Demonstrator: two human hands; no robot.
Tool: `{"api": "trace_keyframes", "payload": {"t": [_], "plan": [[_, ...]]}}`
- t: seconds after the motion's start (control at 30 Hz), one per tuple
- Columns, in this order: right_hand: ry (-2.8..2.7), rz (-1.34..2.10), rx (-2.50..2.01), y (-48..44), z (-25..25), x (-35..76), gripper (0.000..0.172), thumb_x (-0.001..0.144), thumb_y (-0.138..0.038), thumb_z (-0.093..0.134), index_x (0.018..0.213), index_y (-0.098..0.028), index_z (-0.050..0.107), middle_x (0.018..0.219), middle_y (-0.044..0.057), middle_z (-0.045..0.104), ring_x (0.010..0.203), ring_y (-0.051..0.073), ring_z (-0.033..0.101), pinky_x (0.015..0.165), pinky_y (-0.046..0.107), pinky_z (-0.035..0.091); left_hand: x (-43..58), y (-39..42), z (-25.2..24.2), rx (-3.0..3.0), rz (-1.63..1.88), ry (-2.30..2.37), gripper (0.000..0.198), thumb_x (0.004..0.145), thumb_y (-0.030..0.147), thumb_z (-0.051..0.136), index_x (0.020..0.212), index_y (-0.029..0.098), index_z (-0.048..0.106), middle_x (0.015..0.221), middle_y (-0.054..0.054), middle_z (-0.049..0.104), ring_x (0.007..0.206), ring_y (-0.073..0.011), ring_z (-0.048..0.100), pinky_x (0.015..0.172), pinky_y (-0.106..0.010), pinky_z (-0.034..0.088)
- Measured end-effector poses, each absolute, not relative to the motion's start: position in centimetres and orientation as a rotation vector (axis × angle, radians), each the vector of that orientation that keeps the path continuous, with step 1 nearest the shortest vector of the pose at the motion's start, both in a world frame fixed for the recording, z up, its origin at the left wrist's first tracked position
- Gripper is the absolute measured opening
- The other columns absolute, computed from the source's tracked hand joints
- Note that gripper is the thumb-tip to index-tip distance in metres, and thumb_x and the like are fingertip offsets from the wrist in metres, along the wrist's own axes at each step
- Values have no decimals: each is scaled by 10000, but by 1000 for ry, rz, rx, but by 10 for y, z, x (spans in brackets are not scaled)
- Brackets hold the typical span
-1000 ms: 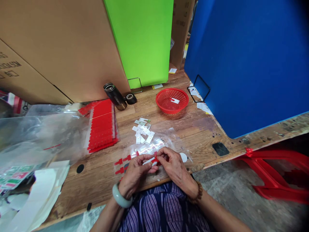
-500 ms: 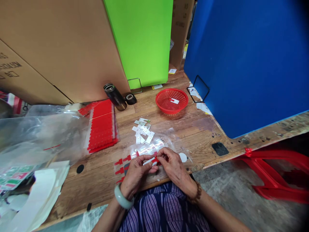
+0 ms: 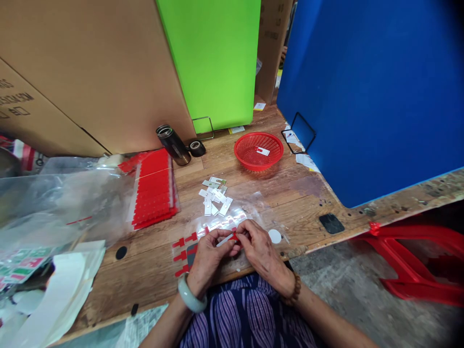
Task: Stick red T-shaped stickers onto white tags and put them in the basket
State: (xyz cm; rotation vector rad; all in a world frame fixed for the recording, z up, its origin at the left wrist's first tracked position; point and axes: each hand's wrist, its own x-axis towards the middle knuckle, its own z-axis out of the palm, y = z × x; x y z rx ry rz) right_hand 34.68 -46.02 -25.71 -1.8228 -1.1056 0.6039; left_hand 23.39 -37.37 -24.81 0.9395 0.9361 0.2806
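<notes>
Head view: a slim white strip with a red tab at its end was held low over the counter, near its front edge.
Left hand: thumb and fingers were drawn together on the white strip, leaving little gap.
Right hand: thumb and forefinger were pinched at the red tab; whether the tab was fixed to the strip could not be told.
Handling: the strip seemed best braced by the left hand away from its red end, giving the right fingertips room to work the tab squarely, with light pressure so that neither part bent.
Clear sheet: it lay beneath the hands toward the front edge, with T-shaped red pieces on its left part.
White pieces: they lay in a loose, overlapping heap just behind the sheet.
Red basket: it stood farther toward the counter's back edge, one red-and-white piece inside.
Red sheets: these were stacked left of the heap, near a dark bottle.
</notes>
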Motion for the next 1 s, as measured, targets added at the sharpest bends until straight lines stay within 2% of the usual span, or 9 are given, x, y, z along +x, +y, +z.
{"api": "trace_keyframes", "payload": {"t": [0.37, 0.6, 0.7, 0.83, 1.0], "plan": [[-1207, 465, -1863, -463, -262, 337, 167, 859, -68, 339, 794, -198, 422, 836, 41, 499, 779, 186, 446, 728, 327, 366, 245, -383, -241, 1298, 408, 1067, 145, 694, 137, 646, 839, 139, 650, 692, -28, 695, 607, -149, 647, 616, -240, 495], [-1127, 520, -1773, -461, -262, 324, 153, 876, -104, 337, 829, -202, 446, 839, 41, 500, 805, 188, 471, 761, 330, 391, 241, -386, -242, 1643, 592, 1060, 150, 727, 157, 612, 815, 222, 715, 818, -26, 711, 772, -180, 623, 754, -250, 445], [-1061, 573, -1739, -459, -261, 325, 140, 872, -113, 357, 834, -203, 457, 850, 38, 519, 810, 180, 492, 758, 317, 404, 240, -381, -245, 1516, 564, 1075, 130, 703, 171, 645, 817, 199, 702, 790, -31, 706, 736, -176, 630, 723, -251, 464], [-948, 739, -1690, -457, -257, 338, 119, 842, -109, 412, 806, -201, 479, 775, 1, 537, 726, 145, 519, 681, 264, 418, 236, -373, -248, 1159, 337, 1032, 263, 663, 244, 717, 883, 134, 622, 657, -32, 689, 589, -147, 642, 633, -251, 503], [-948, 839, -1699, -454, -252, 351, 113, 808, -112, 460, 755, -192, 520, 692, -28, 538, 662, 124, 510, 623, 236, 394, 230, -370, -249, 948, 257, 977, 383, 621, 251, 775, 919, 102, 586, 637, -59, 697, 569, -122, 656, 606, -197, 508]]}}
